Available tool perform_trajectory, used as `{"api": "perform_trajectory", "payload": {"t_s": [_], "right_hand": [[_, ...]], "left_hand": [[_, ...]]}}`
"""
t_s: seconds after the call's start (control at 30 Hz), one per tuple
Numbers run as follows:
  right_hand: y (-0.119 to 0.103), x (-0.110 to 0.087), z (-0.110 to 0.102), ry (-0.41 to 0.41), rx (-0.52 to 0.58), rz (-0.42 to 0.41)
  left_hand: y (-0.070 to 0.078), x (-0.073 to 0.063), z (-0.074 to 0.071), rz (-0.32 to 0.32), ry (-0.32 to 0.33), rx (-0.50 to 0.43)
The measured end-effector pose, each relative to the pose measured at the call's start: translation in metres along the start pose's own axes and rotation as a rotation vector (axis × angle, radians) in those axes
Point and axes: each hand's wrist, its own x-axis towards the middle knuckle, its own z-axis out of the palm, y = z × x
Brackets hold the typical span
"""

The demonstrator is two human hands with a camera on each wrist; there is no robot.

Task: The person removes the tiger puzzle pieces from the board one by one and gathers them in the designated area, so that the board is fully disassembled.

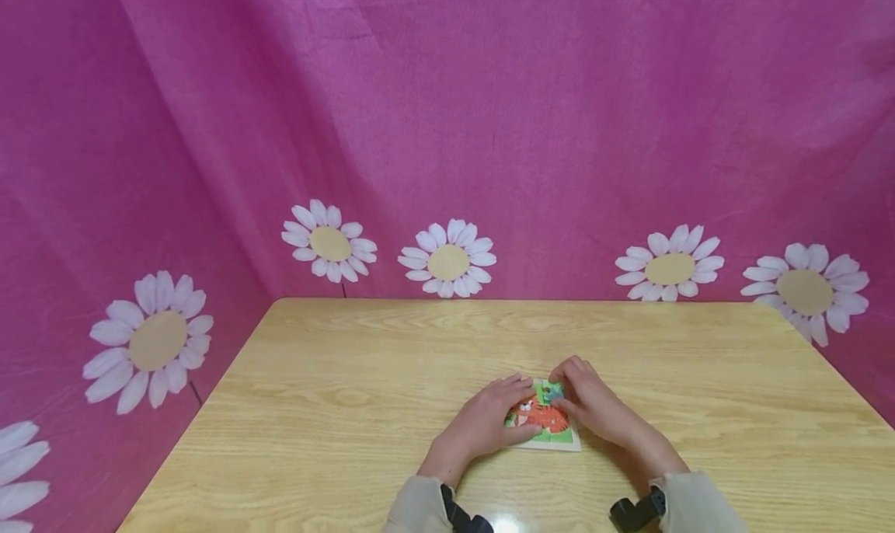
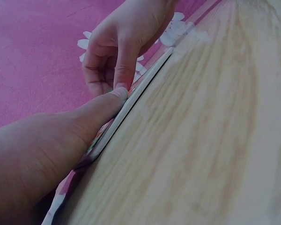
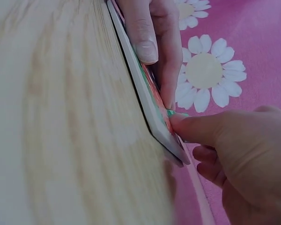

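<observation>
A small jigsaw puzzle (image 1: 548,419) with an orange animal picture on green lies in a pale tray on the table. My left hand (image 1: 485,418) rests over its left side, thumb along the near part and fingers toward the far edge. At the far right corner, my right hand (image 1: 596,405) pinches a green and blue puzzle piece (image 1: 551,393) between thumb and fingers. A sliver of green piece (image 3: 170,112) shows by the right thumb in the right wrist view. Whether this piece sits fully flat, I cannot tell. The left fingers hide part of the picture.
The light wooden table (image 1: 336,409) extends around the puzzle on all sides. Behind and to the left hangs a pink cloth (image 1: 489,113) printed with white daisies. Dark straps with small devices (image 1: 638,510) sit at both wrists, over pale sleeves.
</observation>
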Motion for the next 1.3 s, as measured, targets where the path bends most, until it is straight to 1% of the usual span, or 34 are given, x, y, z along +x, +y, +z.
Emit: {"api": "perform_trajectory", "payload": {"t_s": [0.13, 0.23, 0.33, 0.77, 1.0, 1.3], "right_hand": [[0.002, 0.0, 0.002, 0.032, 0.055, -0.015], [0.002, 0.001, 0.002, 0.046, 0.121, 0.01], [0.003, 0.001, 0.002, 0.053, 0.162, 0.033], [0.006, 0.001, -0.001, 0.064, 0.265, 0.168], [0.007, 0.001, -0.001, 0.101, 0.285, 0.203], [0.011, -0.003, -0.005, 0.134, 0.283, 0.196]], "left_hand": [[0.0, 0.0, -0.002, -0.005, -0.005, -0.007], [0.001, -0.001, -0.002, 0.004, -0.001, -0.006], [0.001, -0.001, -0.003, 0.006, 0.001, -0.005], [0.003, -0.001, -0.003, -0.008, -0.004, -0.011], [0.004, -0.001, -0.004, -0.007, -0.003, -0.005], [0.003, -0.001, -0.002, 0.003, 0.001, -0.001]]}}
